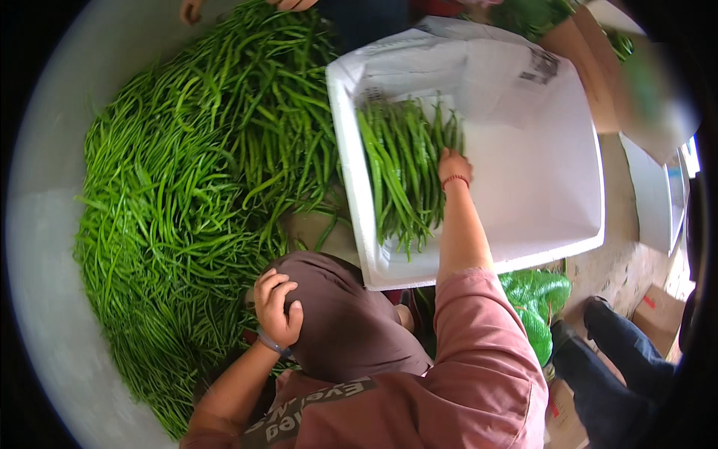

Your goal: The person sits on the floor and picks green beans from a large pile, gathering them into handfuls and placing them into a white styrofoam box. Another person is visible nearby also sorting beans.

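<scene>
Inside a white foam box (533, 168), long green chili peppers (401, 163) lie side by side along the left wall. My right hand (455, 167), with a red beaded bracelet at the wrist, closes on a few peppers at the right edge of this layer. Some of its fingers are hidden behind the hand and peppers. My left hand (277, 308) rests on my knee (331, 314), empty, its fingers apart. Just beyond that knee spreads a large heap of loose green chili peppers (185, 213).
Printed white lining (505, 62) covers the box's far wall. Another person's hand (294, 4) shows at the top, by the heap. A green net bag (533, 308) lies under the box's near right side. Another person's legs (628, 342) and cardboard boxes (659, 314) are at right.
</scene>
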Demonstrator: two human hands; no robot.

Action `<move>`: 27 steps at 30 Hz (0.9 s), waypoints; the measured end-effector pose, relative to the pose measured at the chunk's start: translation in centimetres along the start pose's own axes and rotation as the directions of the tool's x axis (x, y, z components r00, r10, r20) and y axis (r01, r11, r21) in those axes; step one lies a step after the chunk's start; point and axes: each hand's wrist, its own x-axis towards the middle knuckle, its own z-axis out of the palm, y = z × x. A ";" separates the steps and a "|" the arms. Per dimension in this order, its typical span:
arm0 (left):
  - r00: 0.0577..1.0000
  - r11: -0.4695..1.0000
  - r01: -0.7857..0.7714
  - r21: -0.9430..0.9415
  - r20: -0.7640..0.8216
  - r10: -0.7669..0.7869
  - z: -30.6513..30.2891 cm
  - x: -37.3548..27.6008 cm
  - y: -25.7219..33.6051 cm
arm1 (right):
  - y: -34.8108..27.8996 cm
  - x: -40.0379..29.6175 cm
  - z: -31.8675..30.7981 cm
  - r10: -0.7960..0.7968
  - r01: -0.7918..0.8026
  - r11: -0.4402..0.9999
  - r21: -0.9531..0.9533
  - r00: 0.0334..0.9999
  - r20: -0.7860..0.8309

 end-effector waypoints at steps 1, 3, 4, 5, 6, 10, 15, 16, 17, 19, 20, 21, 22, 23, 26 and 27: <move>1.000 1.000 -0.010 -0.008 -0.004 0.010 0.0 -0.1 -0.1 | -0.2 0.1 0.1 -0.040 0.034 0.992 -0.123 0.998 -0.052; 1.000 1.000 -0.001 0.008 -0.024 0.001 -0.4 0.0 -0.2 | -0.1 0.1 0.6 -0.072 0.067 0.997 -0.039 0.985 -0.156; 1.000 1.000 0.000 -0.007 -0.025 0.000 -0.4 0.2 -0.1 | 0.5 0.9 1.2 -0.053 0.054 0.999 0.001 0.981 -0.185; 1.000 1.000 0.007 -0.013 -0.029 -0.008 -0.5 0.4 -0.1 | 1.7 1.9 1.8 0.002 0.003 1.000 0.027 0.984 -0.179; 0.999 1.000 0.002 -0.010 -0.033 -0.002 -0.3 0.4 -0.1 | 2.9 3.0 2.2 0.059 -0.047 0.996 0.074 0.985 -0.160; 0.998 0.999 0.015 -0.043 -0.059 -0.018 -0.4 0.7 -0.2 | 2.1 5.8 3.1 -0.086 0.053 0.849 0.526 0.996 0.038; 0.994 0.996 0.062 -0.071 -0.085 -0.068 -0.3 -1.6 -0.3 | 0.6 4.1 2.4 -0.300 0.177 0.814 0.553 0.944 0.139; 0.992 0.996 0.054 -0.074 -0.114 -0.062 -0.1 -1.9 -0.3 | 1.1 4.0 1.8 -0.292 0.200 0.842 0.501 0.950 0.111; 0.989 0.996 0.041 -0.075 -0.140 -0.051 0.0 -2.0 -0.6 | 1.2 3.9 1.5 -0.281 0.218 0.866 0.450 0.956 0.077; 0.979 0.996 0.000 -0.093 -0.202 -0.019 0.3 -2.0 -1.0 | 0.9 4.3 -0.4 -0.260 0.230 0.831 0.506 0.966 -0.013; 0.973 0.995 -0.022 -0.101 -0.231 -0.001 0.1 -2.0 -1.1 | 0.9 4.4 -1.4 -0.242 0.235 0.812 0.534 0.969 -0.059; 0.965 0.992 -0.047 -0.114 -0.260 0.015 0.2 -2.1 -1.1 | 0.2 3.8 -2.4 -0.280 0.334 0.792 0.510 0.942 -0.183; 0.964 0.993 -0.038 -0.115 -0.266 0.006 0.3 -3.1 -1.4 | -1.6 0.0 -2.7 -0.311 0.394 0.785 0.479 0.918 -0.245; 0.957 0.992 -0.028 -0.121 -0.289 -0.008 0.3 -3.7 -1.6 | -4.0 -5.1 -3.9 -0.343 0.458 0.774 0.437 0.883 -0.319; 0.951 0.990 -0.029 -0.135 -0.309 -0.014 -0.5 -4.3 -0.7 | -8.3 -11.3 -6.5 -0.630 0.724 0.659 0.203 0.679 -0.377; 0.946 0.991 -0.026 -0.129 -0.325 -0.018 -0.8 -4.8 -0.2 | -9.8 -14.3 -6.1 -0.675 0.790 0.599 0.131 0.586 -0.448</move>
